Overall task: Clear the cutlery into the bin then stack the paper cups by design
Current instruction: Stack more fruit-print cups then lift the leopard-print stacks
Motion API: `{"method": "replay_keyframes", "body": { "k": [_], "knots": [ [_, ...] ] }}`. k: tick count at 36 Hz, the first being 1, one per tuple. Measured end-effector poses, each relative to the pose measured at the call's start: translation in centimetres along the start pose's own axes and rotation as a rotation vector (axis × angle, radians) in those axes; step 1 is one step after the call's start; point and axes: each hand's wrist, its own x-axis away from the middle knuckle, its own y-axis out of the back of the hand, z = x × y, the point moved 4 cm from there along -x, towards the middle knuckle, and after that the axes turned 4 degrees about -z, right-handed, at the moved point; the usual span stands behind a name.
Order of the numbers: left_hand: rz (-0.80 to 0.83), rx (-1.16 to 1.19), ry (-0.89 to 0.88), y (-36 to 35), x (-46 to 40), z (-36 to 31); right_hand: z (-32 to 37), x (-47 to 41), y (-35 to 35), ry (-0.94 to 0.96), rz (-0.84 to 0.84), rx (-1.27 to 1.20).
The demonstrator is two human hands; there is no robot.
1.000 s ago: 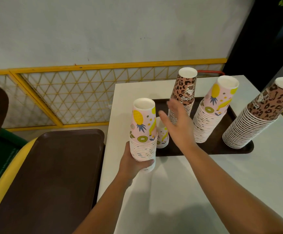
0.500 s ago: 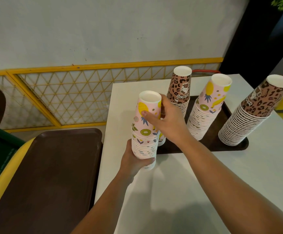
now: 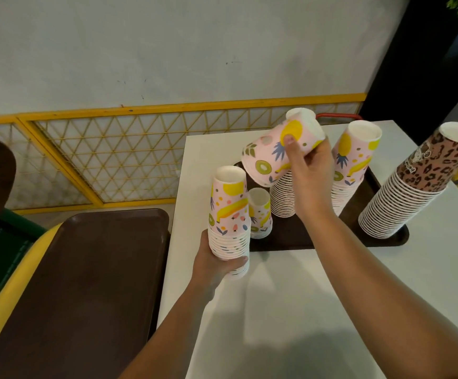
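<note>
My left hand (image 3: 217, 265) grips the base of an upside-down stack of pink fruit-print cups (image 3: 229, 214) at the white table's left edge. My right hand (image 3: 308, 170) holds one pink fruit-print cup (image 3: 270, 157), tilted in the air above and right of that stack. On the brown tray (image 3: 290, 236) stand a short fruit-print stack (image 3: 260, 214), a tall stack (image 3: 284, 195) mostly hidden behind the lifted cup, and a tall fruit-print stack (image 3: 356, 157). A tall leopard-print stack (image 3: 414, 187) leans at the tray's right end.
The white table (image 3: 304, 310) runs toward me. A second brown tray (image 3: 85, 283) lies on a yellow-edged seat to the left. A yellow lattice railing (image 3: 113, 160) and a pale wall stand behind. A red handle (image 3: 337, 116) shows past the table's far edge.
My right hand reached to the top of the held stack, took hold of the top cup and lifted it up and right, tilting it. My left hand stayed on the stack.
</note>
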Motion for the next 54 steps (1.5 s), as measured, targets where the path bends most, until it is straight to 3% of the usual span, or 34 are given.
{"method": "replay_keyframes", "body": {
  "k": [3, 11, 15, 18, 21, 26, 47, 54],
  "knots": [
    [-0.005, 0.013, 0.005, 0.3, -0.2, -0.1, -2.1, 0.1, 0.1, 0.026, 0.015, 0.137],
    [0.014, 0.031, -0.005, 0.4, -0.5, -0.5, -7.2, 2.1, -0.3, -0.007, 0.273, 0.441],
    [0.026, 0.029, -0.005, 0.2, -0.5, -0.6, -7.0, 2.6, -0.7, -0.01, 0.318, 0.439],
    [0.033, 0.019, -0.014, 0.0, -0.5, -0.7, -4.3, 2.5, -1.2, 0.061, 0.287, 0.298],
    [0.047, 0.023, -0.014, -0.4, -0.5, -0.6, -1.6, 2.6, -2.2, 0.106, 0.422, 0.214],
    [0.066, -0.001, -0.014, -1.1, -0.3, -0.8, -0.6, 3.2, -3.4, 0.103, 0.638, 0.382],
    [0.066, -0.023, -0.041, -1.4, 0.1, -1.3, 1.0, 1.7, -1.8, 0.112, 0.453, 0.305],
    [0.053, -0.01, -0.035, -1.1, 0.1, -1.0, 1.7, 0.0, -1.0, 0.053, 0.252, 0.186]
  ]
}}
